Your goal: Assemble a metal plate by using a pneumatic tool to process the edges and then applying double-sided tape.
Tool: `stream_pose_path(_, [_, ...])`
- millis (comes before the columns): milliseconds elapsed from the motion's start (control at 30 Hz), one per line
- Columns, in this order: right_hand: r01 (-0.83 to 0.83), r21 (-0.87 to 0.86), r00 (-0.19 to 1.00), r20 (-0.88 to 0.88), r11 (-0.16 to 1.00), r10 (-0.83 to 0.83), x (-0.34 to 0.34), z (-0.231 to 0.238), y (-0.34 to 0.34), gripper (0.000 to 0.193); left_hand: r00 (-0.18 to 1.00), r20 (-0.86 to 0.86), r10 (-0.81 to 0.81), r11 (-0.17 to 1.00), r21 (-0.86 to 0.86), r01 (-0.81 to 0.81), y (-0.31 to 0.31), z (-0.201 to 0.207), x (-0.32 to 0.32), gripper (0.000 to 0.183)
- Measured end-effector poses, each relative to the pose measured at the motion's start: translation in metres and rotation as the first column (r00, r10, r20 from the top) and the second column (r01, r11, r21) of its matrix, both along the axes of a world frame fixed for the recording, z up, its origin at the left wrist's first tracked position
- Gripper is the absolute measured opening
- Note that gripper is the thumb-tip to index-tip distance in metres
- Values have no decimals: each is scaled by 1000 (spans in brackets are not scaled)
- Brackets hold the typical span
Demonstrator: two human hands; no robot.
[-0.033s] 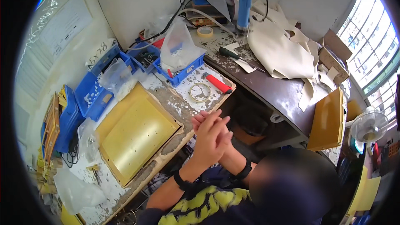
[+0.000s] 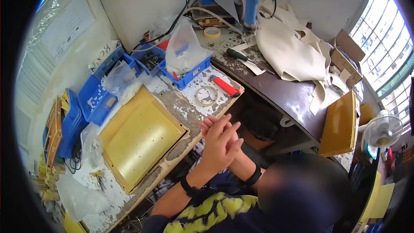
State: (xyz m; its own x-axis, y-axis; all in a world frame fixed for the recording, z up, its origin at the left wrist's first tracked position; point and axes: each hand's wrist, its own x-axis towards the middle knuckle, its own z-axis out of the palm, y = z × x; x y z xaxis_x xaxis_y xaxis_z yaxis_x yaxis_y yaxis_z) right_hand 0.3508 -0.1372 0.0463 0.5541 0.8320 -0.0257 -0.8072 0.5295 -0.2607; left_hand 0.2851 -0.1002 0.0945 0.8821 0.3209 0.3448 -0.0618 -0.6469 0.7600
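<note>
In front of my body, above the gap between the two tables, my left hand [image 2: 217, 146] lies across my right hand [image 2: 235, 150]. The left fingers are stretched out and spread, and the palm rests on the right hand. Most of the right hand is hidden behind the left; its fingertips reach out beyond the left hand's edge. No object shows in either hand. Nearest to them, on the worn white table [image 2: 183, 111], are a ring of tape [image 2: 207, 87] and a red-handled cutter [image 2: 226, 87]. A gold-coloured flat panel [image 2: 144, 140] lies at the left.
Blue bins [image 2: 97, 105] and plastic bags [image 2: 84, 196] line the left side. A blue cylindrical tool [image 2: 252, 2] hangs over the dark table [image 2: 297, 97], which holds a screwdriver [image 2: 237, 55], tape [image 2: 211, 33] and cream sheet material [image 2: 289, 51]. A fan [image 2: 383, 130] stands at right.
My hands have shifted slightly against each other, the left fingers moving a little right and down. The hanging blue tool has swung slightly left.
</note>
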Motion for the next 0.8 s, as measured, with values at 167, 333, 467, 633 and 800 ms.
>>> stream_pose_path(167, [522, 553, 789, -23, 649, -614, -44, 27, 28, 49, 984, 176, 7, 991, 132, -30, -7, -24, 18, 44])
stream_pose_path(333, [67, -86, 994, -74, 994, -74, 10, -37, 0, 39, 977, 212, 0, 992, 124, -27, -8, -14, 23, 41])
stream_pose_path(467, [91, -337, 942, -276, 937, -191, 86, -46, 0, 32, 944, 281, 174, 973, 97, -209, 12, 5, -9, 25])
stream_pose_path(633, [259, -494, 925, -118, 830, -360, 173, -50, -9, 32, 846, 316, 430, 895, -27, -445, 52, 1, -53, 13])
stream_pose_path(800, [149, -467, 989, 80, 872, -126, 226, -18, -15, 30, 730, 288, 620, 782, -313, -540, 68, -9, -95, 14])
